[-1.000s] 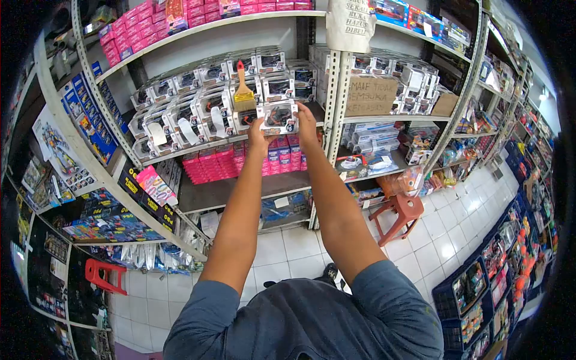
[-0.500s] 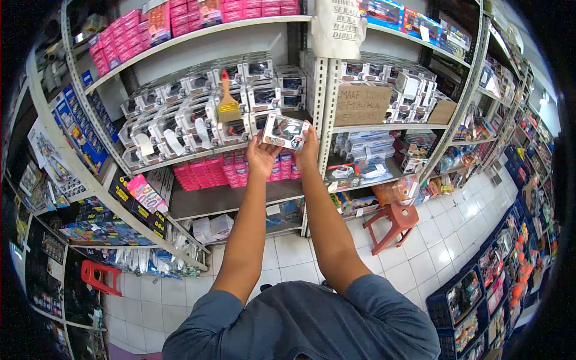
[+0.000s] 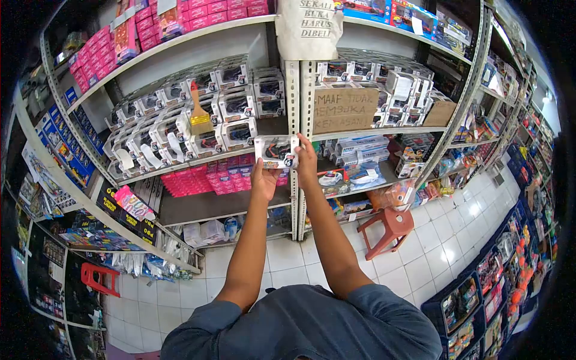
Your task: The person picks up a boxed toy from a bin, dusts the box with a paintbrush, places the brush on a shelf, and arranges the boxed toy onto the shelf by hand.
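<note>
Between my two hands is a white toy car box [image 3: 275, 147] with a clear window showing a dark vehicle with red parts. My left hand [image 3: 264, 180] grips it at the lower left corner, thumb up along the front. The right hand [image 3: 306, 163] holds the right edge, its fingers at the upper corner. Behind and to the left, rows of similar boxes [image 3: 237, 133] fill a shelf. A paintbrush [image 3: 200, 117] with a red handle and yellow ferrule rests against those boxes, bristles down.
A perforated metal post [image 3: 294, 210] stands just behind my right hand. Pink boxes [image 3: 192, 183] lie on the shelf below. A cardboard sign [image 3: 344, 110] leans on the right shelf. Red plastic stools [image 3: 390, 222] stand on the tiled floor. Dark crates [image 3: 462, 306] line the right side.
The toy car box now sits lower and its front is more level. My right hand has shifted up along its right edge. The shelves have moved left in view.
</note>
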A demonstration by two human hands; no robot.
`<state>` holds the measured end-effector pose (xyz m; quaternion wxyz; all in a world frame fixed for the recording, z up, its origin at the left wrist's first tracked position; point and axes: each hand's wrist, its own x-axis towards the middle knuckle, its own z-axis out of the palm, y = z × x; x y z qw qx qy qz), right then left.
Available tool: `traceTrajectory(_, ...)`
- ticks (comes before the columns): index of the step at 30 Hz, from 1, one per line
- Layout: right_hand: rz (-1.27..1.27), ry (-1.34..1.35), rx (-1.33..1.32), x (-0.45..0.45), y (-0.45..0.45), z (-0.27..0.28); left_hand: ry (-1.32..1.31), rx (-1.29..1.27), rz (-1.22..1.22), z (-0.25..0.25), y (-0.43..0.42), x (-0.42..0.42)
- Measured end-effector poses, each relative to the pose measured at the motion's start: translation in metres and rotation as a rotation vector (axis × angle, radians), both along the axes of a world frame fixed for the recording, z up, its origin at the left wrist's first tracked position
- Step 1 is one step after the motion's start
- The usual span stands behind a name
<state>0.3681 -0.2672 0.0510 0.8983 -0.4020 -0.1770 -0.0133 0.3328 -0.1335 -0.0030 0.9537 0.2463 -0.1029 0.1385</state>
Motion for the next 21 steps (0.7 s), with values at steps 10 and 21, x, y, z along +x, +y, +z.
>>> traceTrajectory(10, -0.209, -0.146, -0.33, 0.015, -0.05, -0.031, 0.089, 0.095, 0.089, -0.016, -0.055, 0.01)
traceTrajectory(21, -0.021, -0.155, -0.464, 0.006, -0.079, -0.071, 0.151, 0.107, 0.037, -0.042, -0.067, -0.02)
